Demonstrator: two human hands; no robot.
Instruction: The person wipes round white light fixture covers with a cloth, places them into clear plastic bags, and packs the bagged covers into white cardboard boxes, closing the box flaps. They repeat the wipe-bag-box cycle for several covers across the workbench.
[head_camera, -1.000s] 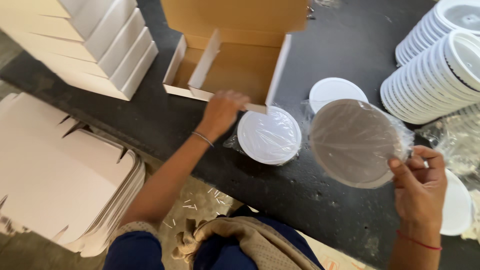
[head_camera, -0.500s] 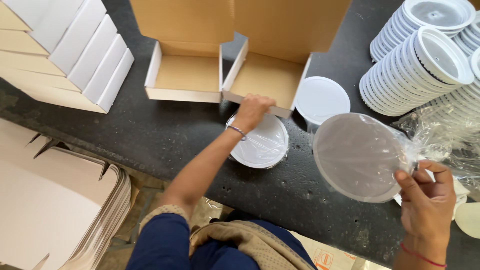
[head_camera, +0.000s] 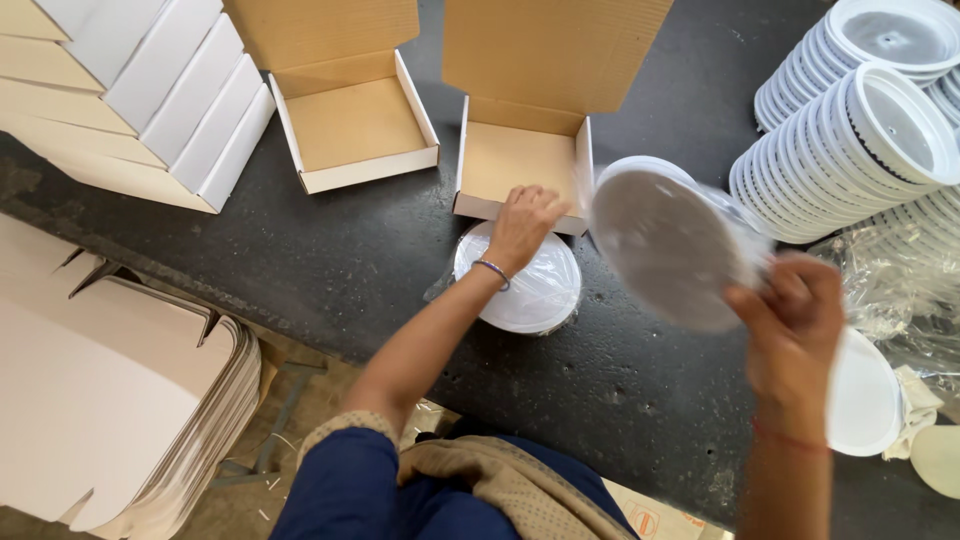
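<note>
My left hand (head_camera: 527, 222) rests on the front wall of an open cardboard box (head_camera: 520, 160) on the dark table. Just under that hand lies a white round disc in clear plastic wrap (head_camera: 528, 290). My right hand (head_camera: 795, 325) holds another round disc in plastic wrap (head_camera: 665, 245) tilted up in the air, close to the right side of the box. It looks grey and is blurred.
A second open box (head_camera: 350, 125) stands at the left. Closed white boxes (head_camera: 150, 90) are stacked far left. Flat box blanks (head_camera: 110, 400) are piled at the lower left. Rows of white round lids (head_camera: 850, 140) fill the right, with plastic bags (head_camera: 900, 290) below.
My right hand has carried the wrapped disc left, toward the box. My left hand stays at the box's front wall. The view has shifted, so a second open box shows.
</note>
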